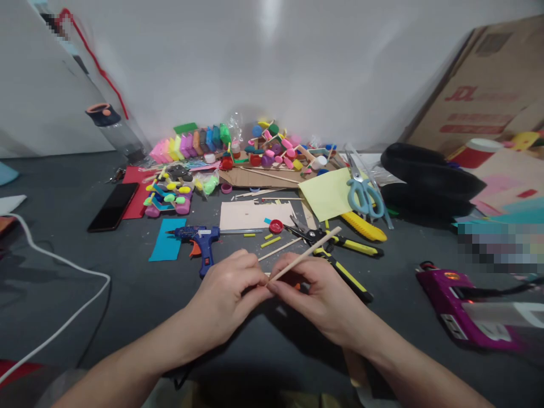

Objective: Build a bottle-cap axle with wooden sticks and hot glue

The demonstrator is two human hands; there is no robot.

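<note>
A thin wooden stick (312,249) slants up and to the right from between my two hands. My right hand (327,294) pinches it near its lower end, thumb against the fingers. My left hand (232,286) meets the same end, its thumb and forefinger pressed together on it. A small orange bit (297,286) shows by the right fingers; what it belongs to is hidden. Just beyond the hands lie yellow-and-black pliers (335,243), a red bottle cap (276,226) and short yellow pieces (271,242). The blue glue gun (204,235) rests left of them.
Behind are a white board (255,215), light-blue scissors (361,195), a yellow cutter (365,226) and colourful clay packs (191,146). A phone (114,207) and a small model (168,195) lie left. A purple power strip (459,306) and a white cable (63,263) flank the work area.
</note>
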